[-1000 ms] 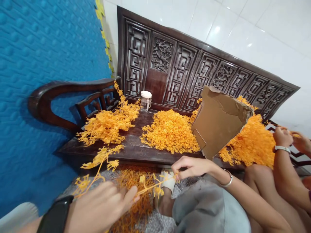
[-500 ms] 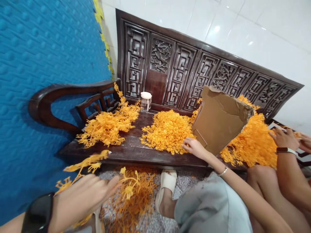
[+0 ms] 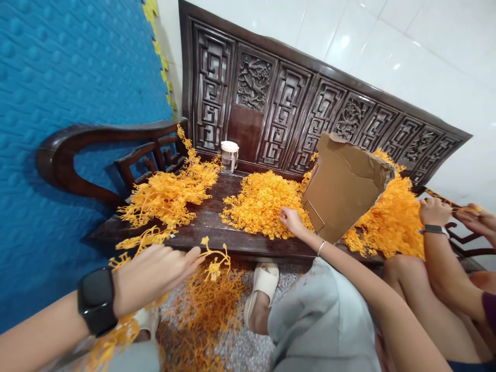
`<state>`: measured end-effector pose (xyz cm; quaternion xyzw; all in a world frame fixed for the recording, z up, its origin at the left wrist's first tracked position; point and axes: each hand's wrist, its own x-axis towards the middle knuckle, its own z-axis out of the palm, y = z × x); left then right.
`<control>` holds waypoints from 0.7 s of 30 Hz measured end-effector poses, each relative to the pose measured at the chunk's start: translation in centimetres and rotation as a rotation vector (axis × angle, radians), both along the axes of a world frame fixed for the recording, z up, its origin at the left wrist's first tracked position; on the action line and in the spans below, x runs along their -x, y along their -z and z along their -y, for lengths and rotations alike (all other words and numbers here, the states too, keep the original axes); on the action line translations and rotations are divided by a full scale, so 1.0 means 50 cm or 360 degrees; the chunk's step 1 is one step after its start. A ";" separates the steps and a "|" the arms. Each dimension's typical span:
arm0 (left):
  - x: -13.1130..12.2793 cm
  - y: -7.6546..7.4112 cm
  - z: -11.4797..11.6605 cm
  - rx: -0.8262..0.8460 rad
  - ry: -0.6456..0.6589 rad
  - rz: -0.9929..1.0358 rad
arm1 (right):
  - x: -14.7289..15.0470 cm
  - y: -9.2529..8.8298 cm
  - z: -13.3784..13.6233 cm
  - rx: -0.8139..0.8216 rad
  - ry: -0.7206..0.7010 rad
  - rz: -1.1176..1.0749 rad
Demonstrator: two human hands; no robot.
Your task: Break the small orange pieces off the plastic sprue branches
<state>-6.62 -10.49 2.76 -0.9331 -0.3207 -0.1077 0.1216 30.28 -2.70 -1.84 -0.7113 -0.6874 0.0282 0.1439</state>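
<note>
My left hand [image 3: 165,271], with a black watch on the wrist, is closed around an orange plastic flower sprig [image 3: 214,261]. One end of the sprig sticks out past my fingertips, and more orange branches [image 3: 141,238] show behind the hand. My right hand [image 3: 292,221] wears a thin bracelet. Its fingers are curled together at the front edge of the middle heap of small orange plastic flowers [image 3: 261,199]. Whatever those fingers hold is too small to make out. Both the heap and a second pile of longer orange sprigs [image 3: 166,194] lie on the dark wooden bench [image 3: 211,227].
A torn cardboard piece [image 3: 344,186] leans right of the middle heap, before another orange heap [image 3: 391,222]. A lidded clear cup [image 3: 229,157] stands at the backrest. Orange scraps [image 3: 205,310] cover the floor. At right, a co-worker's hands [image 3: 436,213] hold a thin orange strand.
My left hand has moved up and right with the sprig. My right hand has shifted slightly left along the heap, fingers more curled. The view has shifted a little.
</note>
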 end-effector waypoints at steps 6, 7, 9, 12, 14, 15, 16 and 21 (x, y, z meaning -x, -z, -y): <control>-0.024 -0.016 -0.018 -0.0156 -0.0019 -0.0287 | 0.006 0.004 -0.011 -0.0010 0.0076 0.0011; -0.029 -0.020 -0.018 -0.0129 -0.0036 -0.0266 | 0.007 0.004 -0.010 -0.0004 0.0084 0.0012; -0.039 -0.028 -0.019 -0.0063 -0.0057 -0.0234 | 0.009 0.004 -0.008 0.0015 0.0092 0.0010; -0.052 -0.039 -0.020 -0.0017 -0.0078 -0.0290 | 0.011 0.005 -0.007 0.0042 0.0085 -0.0001; -0.059 -0.045 -0.021 -0.0030 -0.0082 -0.0338 | 0.013 0.006 -0.006 0.0050 0.0081 -0.0008; -0.063 -0.048 -0.021 -0.0042 -0.0089 -0.0344 | 0.014 0.007 -0.006 0.0052 0.0081 -0.0014; -0.066 -0.050 -0.022 -0.0047 -0.0092 -0.0345 | 0.015 0.007 -0.005 0.0050 0.0081 -0.0021; -0.083 -0.052 -0.030 -0.0058 -0.0057 -0.0263 | 0.033 -0.012 0.005 -0.0036 0.0070 -0.0068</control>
